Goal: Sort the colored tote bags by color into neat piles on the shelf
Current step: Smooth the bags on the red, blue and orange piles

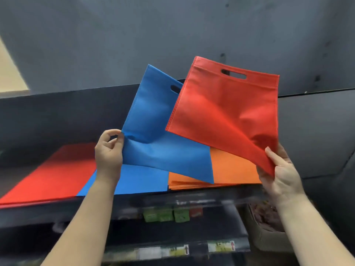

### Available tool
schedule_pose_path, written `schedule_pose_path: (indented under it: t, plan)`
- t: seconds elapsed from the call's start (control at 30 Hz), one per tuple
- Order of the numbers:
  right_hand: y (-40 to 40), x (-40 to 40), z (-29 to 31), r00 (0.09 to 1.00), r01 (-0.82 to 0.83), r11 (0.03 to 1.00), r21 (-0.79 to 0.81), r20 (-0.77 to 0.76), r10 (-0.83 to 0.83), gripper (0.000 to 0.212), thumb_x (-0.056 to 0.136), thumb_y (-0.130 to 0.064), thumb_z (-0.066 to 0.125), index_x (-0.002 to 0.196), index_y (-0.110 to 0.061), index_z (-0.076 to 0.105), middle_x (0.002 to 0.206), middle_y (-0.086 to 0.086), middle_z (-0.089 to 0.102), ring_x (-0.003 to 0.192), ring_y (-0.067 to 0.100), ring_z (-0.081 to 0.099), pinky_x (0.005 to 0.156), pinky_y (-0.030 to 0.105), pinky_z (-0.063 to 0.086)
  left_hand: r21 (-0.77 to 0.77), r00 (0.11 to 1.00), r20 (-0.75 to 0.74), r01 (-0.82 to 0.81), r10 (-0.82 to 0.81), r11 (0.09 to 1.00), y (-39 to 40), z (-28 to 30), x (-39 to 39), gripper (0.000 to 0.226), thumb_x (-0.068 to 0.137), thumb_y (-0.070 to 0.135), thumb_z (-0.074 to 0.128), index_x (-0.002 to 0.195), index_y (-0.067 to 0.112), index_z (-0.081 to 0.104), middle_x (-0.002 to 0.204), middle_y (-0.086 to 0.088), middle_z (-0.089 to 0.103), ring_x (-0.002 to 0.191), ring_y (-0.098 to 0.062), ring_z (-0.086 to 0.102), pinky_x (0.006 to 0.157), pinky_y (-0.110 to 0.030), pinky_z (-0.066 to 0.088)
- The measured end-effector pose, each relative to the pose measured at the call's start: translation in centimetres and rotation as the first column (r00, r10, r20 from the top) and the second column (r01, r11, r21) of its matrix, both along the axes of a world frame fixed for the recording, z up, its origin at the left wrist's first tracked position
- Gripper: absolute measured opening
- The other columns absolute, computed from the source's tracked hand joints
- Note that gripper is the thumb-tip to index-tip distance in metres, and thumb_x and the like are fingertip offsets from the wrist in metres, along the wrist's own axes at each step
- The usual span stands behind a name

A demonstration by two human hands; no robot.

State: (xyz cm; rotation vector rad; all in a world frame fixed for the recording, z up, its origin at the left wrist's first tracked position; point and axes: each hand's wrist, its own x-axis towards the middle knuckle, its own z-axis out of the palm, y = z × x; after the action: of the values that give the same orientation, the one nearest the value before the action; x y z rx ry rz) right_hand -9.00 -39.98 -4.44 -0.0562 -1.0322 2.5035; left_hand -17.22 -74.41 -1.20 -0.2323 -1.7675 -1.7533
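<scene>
Two tote bags held up over three colour piles on a dark shelf.

On the shelf point(48, 210), from left to right, lie a red pile point(51, 173), a blue pile point(138, 179) and an orange pile point(230, 169), each flat and just beside the next. The left hand point(108, 150) pinches the near-left corner of a blue bag point(157, 135) between thumb and curled fingers, holding it tilted above the blue pile, its handle slot at the far end. The right hand point(280, 171) grips the near-right corner of a red bag point(226, 112), raised above the orange pile, with its handle slot uppermost; this bag overlaps the blue bag's right edge. Below the shelf, lower racks carry blurred green boxes point(165, 215), and a cardboard box point(267, 227) stands at the right.
</scene>
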Motion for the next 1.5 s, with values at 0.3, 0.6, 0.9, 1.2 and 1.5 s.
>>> schedule_pose_path:
  t: [0.3,0.6,0.9,1.2,1.5]
  plan:
    - [-9.1,-4.5,-0.1,0.988,-0.152,0.988,-0.027,0.01,0.152,0.045,0.095,-0.001,0.045,0.08,-0.028,0.077,0.082,-0.003,0.075,0.071,0.009,0.071,0.059,0.019,0.056,0.09,0.962,0.178,-0.227,0.209,0.97,-9.4,-3.1,-0.9,0.019,0.094,0.011,0.057,0.081,0.025,0.058,0.076,0.001,0.059,0.071,-0.013,0.054,0.072,-0.034,0.045]
    - [-12.2,-7.7,0.4,0.965,-0.261,0.965,0.016,0.028,0.261,0.049,0.095,0.0,0.046,0.081,-0.034,0.078,0.083,-0.004,0.075,0.072,0.007,0.07,0.058,0.019,0.055,-0.392,0.808,0.388,-0.291,0.444,0.873,-11.1,-5.7,-3.2,0.013,0.088,0.007,0.061,0.097,-0.002,0.066,0.064,-0.005,0.056,0.058,-0.018,0.045,0.057,-0.027,0.036]
    - [-14.8,-9.7,0.4,0.932,-0.361,0.932,0.035,0.035,0.36,0.041,0.095,0.0,0.045,0.093,-0.026,0.076,0.088,-0.002,0.075,0.076,0.007,0.07,0.063,0.018,0.055,-0.627,0.72,0.431,-0.194,0.544,0.754,-12.2,-4.7,-3.0,0.016,0.088,0.007,0.061,0.099,-0.001,0.07,0.099,-0.018,0.069,0.097,-0.029,0.062,0.069,-0.023,0.035]
    - [-22.2,-10.8,-0.1,0.892,-0.452,0.887,0.096,0.02,0.452,0.035,0.094,0.003,0.045,0.112,-0.019,0.065,0.092,-0.002,0.074,0.08,0.008,0.07,0.069,0.019,0.055,0.566,0.861,0.397,0.043,-0.318,0.823,-16.1,1.2,2.3,0.069,0.083,0.07,0.039,0.118,0.014,0.057,0.108,-0.01,0.066,0.097,-0.03,0.062,0.087,-0.041,0.049]
    - [-34.0,-11.9,-1.7,0.901,-0.429,0.874,0.23,0.038,0.432,0.034,0.094,0.003,0.047,0.12,-0.012,0.062,0.095,-0.002,0.074,0.082,0.008,0.069,0.07,0.019,0.055,-0.066,0.856,0.5,-0.115,0.133,0.991,-26.3,0.4,2.6,0.035,0.084,0.012,0.068,0.118,0.011,0.058,0.094,-0.007,0.071,0.085,-0.022,0.068,0.077,-0.036,0.055]
